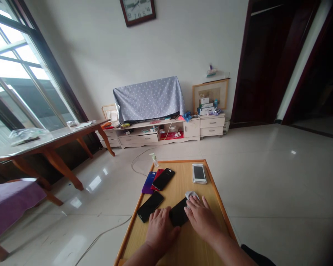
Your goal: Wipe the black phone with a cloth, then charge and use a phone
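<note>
Wiping is under way: left hand (160, 228) lies flat, steadying the black slab phone (179, 213) mid-table, while right hand (201, 218) fingers press a white cloth (191, 194) on it; next, steady strokes.

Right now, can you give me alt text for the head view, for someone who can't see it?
Two bare hands work on a black phone on a low wooden table: the left hand steadies it while the right hand presses a white cloth to it. Another black phone, a stack of three phones and a white phone lie beyond.
</note>
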The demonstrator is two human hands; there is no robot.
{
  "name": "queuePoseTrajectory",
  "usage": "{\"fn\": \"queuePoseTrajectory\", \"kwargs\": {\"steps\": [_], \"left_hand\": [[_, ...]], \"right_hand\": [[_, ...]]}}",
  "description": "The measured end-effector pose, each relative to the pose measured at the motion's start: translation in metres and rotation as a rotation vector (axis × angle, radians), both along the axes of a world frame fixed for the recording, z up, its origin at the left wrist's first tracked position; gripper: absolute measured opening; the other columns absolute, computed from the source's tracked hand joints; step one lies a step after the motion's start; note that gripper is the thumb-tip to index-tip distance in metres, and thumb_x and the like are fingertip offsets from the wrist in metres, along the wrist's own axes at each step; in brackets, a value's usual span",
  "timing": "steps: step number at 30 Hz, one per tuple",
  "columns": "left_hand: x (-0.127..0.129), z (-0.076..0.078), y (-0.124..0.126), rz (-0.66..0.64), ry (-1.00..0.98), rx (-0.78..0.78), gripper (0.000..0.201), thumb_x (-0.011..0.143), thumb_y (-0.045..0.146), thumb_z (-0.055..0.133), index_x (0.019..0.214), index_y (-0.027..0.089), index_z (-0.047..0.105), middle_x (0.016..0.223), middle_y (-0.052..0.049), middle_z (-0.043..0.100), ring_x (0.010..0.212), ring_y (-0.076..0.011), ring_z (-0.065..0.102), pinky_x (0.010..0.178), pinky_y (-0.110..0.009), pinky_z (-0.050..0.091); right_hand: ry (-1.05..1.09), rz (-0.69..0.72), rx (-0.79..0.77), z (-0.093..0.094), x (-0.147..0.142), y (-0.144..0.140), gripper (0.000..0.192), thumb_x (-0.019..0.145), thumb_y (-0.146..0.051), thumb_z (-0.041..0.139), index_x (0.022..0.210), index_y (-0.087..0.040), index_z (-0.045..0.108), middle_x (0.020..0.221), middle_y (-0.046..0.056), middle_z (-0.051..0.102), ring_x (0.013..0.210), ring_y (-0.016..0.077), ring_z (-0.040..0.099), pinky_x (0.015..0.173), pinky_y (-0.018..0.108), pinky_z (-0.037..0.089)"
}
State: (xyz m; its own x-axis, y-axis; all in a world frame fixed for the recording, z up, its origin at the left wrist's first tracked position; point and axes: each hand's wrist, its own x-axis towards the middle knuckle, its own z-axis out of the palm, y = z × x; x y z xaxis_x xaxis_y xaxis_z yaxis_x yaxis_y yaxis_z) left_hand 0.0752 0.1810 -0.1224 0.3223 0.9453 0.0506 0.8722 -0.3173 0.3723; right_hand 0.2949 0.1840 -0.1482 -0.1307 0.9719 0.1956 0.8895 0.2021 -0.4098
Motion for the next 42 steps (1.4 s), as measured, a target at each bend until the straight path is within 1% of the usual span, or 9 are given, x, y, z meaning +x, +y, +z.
{"fn": "queuePoseTrajectory", "kwargs": {"steps": [4,10,16,18,21,24,30,37,42], "left_hand": [[-0.002,-0.004,0.001,-0.031,0.025,0.019,0.067,0.079,0.047,0.064,0.141,0.022,0.052,0.137,-0.01,0.061,0.128,-0.0303,0.051,0.113,-0.043,0.032],[-0.002,-0.007,0.0,-0.023,0.072,0.009,0.065,0.079,0.039,0.058,0.141,0.021,0.053,0.131,-0.011,0.063,0.122,-0.0302,0.053,0.111,-0.043,0.033],[-0.004,0.0,0.002,-0.028,0.055,-0.003,0.066,0.079,0.048,0.061,0.139,0.019,0.056,0.134,-0.013,0.062,0.124,-0.0331,0.051,0.111,-0.047,0.033],[-0.006,-0.003,0.003,-0.017,0.04,-0.005,0.065,0.079,0.048,0.061,0.137,0.02,0.057,0.132,-0.012,0.063,0.123,-0.0322,0.052,0.11,-0.046,0.033],[-0.01,-0.009,0.006,-0.015,0.038,-0.025,0.063,0.079,0.046,0.06,0.137,0.023,0.057,0.13,-0.009,0.064,0.121,-0.0298,0.053,0.109,-0.042,0.033],[-0.012,-0.011,0.006,-0.015,0.042,-0.032,0.062,0.08,0.046,0.059,0.138,0.025,0.057,0.13,-0.009,0.064,0.12,-0.0291,0.054,0.108,-0.041,0.033],[-0.014,-0.012,0.002,-0.019,-0.025,0.039,0.064,0.077,0.054,0.063,0.134,0.024,0.058,0.129,-0.01,0.064,0.122,-0.0309,0.052,0.109,-0.044,0.032],[-0.02,-0.023,0.007,-0.013,-0.011,0.013,0.059,0.08,0.046,0.058,0.135,0.026,0.057,0.125,-0.008,0.064,0.116,-0.0288,0.054,0.106,-0.042,0.034],[-0.02,-0.018,0.005,-0.009,-0.043,0.036,0.065,0.077,0.054,0.063,0.134,0.024,0.058,0.127,-0.009,0.064,0.121,-0.0307,0.051,0.11,-0.044,0.031]], "right_hand": [[-0.004,-0.008,0.009,0.001,-0.012,-0.008,0.055,0.106,-0.05,0.035,0.14,-0.015,0.061,0.152,0.015,0.051,0.146,0.0325,0.042,0.125,0.059,0.02],[0.101,0.353,-0.072,0.01,-0.039,-0.024,0.048,0.107,-0.05,0.034,0.147,-0.031,0.054,0.155,0.003,0.049,0.147,0.0248,0.042,0.126,0.054,0.021],[-0.027,-0.036,0.038,-0.002,-0.018,0.004,0.058,0.106,-0.052,0.031,0.139,-0.017,0.062,0.151,0.014,0.052,0.145,0.0344,0.044,0.124,0.063,0.021],[-0.047,-0.004,0.059,-0.011,-0.027,0.003,0.058,0.105,-0.053,0.034,0.142,-0.016,0.06,0.151,0.015,0.051,0.144,0.035,0.044,0.123,0.061,0.027],[-0.023,0.194,0.061,-0.021,-0.051,-0.006,0.054,0.104,-0.051,0.039,0.145,-0.019,0.056,0.152,0.011,0.05,0.143,0.0325,0.047,0.12,0.052,0.037],[-0.013,0.303,0.043,-0.02,-0.059,-0.009,0.05,0.106,-0.047,0.037,0.147,-0.024,0.054,0.151,0.008,0.052,0.142,0.0297,0.048,0.121,0.053,0.035],[-0.093,-0.028,0.057,-0.013,-0.032,0.004,0.053,0.106,-0.044,0.034,0.142,-0.015,0.06,0.151,0.015,0.051,0.144,0.0341,0.045,0.123,0.062,0.026],[-0.06,0.289,0.022,-0.027,-0.06,-0.007,0.051,0.104,-0.044,0.042,0.148,-0.021,0.053,0.154,0.009,0.048,0.143,0.0306,0.046,0.12,0.052,0.038],[-0.081,0.028,0.059,-0.017,-0.041,0.007,0.049,0.106,-0.041,0.033,0.143,-0.02,0.059,0.152,0.01,0.052,0.144,0.0311,0.046,0.123,0.061,0.027]]}}
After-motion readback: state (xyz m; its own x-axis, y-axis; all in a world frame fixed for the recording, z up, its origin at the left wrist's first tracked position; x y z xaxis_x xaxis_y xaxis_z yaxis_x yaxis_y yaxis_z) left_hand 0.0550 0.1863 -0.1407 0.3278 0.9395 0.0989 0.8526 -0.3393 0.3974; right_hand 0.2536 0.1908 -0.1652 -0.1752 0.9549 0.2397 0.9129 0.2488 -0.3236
